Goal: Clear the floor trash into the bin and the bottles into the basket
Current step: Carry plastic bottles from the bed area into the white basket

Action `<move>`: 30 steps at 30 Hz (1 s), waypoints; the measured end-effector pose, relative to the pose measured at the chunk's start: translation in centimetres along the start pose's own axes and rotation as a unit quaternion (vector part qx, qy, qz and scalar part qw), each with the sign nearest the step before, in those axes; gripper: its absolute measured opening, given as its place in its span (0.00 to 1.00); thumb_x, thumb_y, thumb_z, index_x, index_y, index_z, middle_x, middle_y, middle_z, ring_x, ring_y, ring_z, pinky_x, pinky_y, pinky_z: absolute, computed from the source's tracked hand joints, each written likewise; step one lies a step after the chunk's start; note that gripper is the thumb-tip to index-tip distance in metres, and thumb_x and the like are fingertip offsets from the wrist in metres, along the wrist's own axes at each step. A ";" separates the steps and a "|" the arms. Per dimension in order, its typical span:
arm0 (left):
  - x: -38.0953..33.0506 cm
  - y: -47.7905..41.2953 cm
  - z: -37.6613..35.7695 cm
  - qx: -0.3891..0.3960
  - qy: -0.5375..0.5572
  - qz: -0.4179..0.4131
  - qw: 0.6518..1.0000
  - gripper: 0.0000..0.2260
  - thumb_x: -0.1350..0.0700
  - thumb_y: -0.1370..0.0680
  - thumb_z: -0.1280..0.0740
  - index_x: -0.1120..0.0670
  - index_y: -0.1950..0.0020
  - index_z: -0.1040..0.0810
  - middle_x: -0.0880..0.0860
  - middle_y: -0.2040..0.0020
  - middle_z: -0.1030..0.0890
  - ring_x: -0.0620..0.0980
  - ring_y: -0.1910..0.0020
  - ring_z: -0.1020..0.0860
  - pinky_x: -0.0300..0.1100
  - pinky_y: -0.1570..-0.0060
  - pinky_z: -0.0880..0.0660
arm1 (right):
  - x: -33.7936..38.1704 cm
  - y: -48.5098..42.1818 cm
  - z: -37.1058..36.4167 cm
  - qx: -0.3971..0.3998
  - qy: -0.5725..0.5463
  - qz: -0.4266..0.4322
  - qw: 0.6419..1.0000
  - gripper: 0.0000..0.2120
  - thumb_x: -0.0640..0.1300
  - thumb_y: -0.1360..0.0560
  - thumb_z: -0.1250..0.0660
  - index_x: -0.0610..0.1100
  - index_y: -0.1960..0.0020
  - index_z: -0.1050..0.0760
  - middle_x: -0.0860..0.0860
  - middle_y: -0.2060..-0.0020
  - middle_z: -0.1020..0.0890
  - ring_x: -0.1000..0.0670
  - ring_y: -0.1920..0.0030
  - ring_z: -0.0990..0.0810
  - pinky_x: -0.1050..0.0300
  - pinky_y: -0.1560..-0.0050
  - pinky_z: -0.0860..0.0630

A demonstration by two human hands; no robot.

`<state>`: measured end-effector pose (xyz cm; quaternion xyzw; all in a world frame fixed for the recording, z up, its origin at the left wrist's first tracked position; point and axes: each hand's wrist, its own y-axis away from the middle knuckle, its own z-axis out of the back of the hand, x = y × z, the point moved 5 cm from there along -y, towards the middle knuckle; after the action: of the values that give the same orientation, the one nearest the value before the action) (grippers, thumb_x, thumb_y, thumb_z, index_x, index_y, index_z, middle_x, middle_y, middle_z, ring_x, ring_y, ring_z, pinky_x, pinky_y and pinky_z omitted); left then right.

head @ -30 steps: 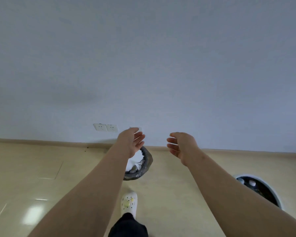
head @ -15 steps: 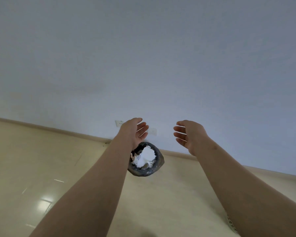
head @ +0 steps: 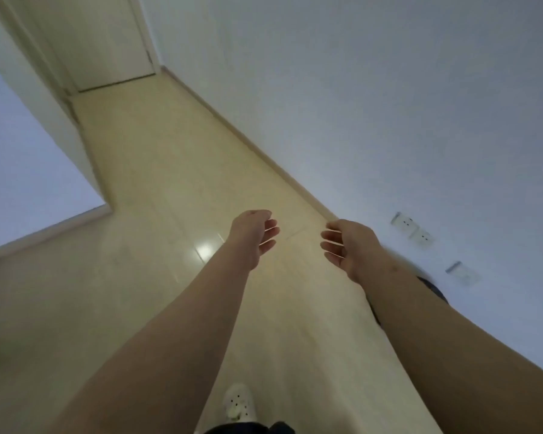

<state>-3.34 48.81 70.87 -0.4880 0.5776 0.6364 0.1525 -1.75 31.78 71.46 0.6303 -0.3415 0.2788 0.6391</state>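
Both bare arms reached forward from the bottom of the frame. The left hand (head: 251,236) hung just left of center with its palm turned inward and its fingers (head: 271,234) loosely spread, holding nothing. The right hand (head: 350,249) sat just right of center, apart from the left, mirroring it with the palm inward and the fingers relaxed and slack, also holding nothing.

The bin (head: 434,289) showed only as a dark, blurred sliver at mid right. It peeked out from behind the right forearm at the foot of the wall (head: 389,89), and its contents were hidden.

A pale tiled floor (head: 170,183) ran diagonally from the lower part of the frame to the upper left, with a bright glint of light (head: 205,250) beside the left wrist. A closed door (head: 107,42) stood at the upper left. Two wall sockets (head: 413,230) sat right of the right hand, and another plate (head: 463,272) lay lower right of them. A white shoe (head: 239,402) appeared at bottom center, between the forearms.
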 end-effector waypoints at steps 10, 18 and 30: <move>-1.7 0.5 28.7 -0.231 0.133 -0.004 0.964 0.06 0.58 0.21 0.40 0.51 0.58 0.28 0.50 0.61 0.24 0.46 0.63 0.24 0.40 0.62 0.29 | -7.3 2.2 -27.9 0.205 0.177 -0.051 0.961 0.04 0.40 0.23 0.39 0.44 0.56 0.27 0.49 0.64 0.24 0.51 0.68 0.26 0.60 0.66 0.30; 3.5 4.1 42.9 -0.387 0.263 0.029 0.883 0.07 0.58 0.20 0.40 0.50 0.58 0.29 0.50 0.61 0.25 0.45 0.63 0.25 0.40 0.62 0.30 | -14.8 6.0 -42.8 0.337 0.325 -0.101 0.878 0.07 0.39 0.23 0.40 0.45 0.59 0.30 0.49 0.67 0.26 0.51 0.70 0.29 0.61 0.68 0.34; -1.0 1.5 55.2 -0.503 0.383 0.010 0.775 0.07 0.58 0.20 0.40 0.52 0.58 0.28 0.51 0.62 0.25 0.46 0.64 0.25 0.39 0.63 0.29 | -16.6 7.9 -63.0 0.445 0.404 -0.087 0.794 0.08 0.37 0.23 0.40 0.44 0.60 0.31 0.47 0.69 0.27 0.50 0.73 0.32 0.62 0.69 0.39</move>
<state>-28.58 97.57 64.65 -0.6924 0.1911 0.5984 -0.3550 -12.76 96.12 64.95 0.7019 0.1660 0.5725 0.3898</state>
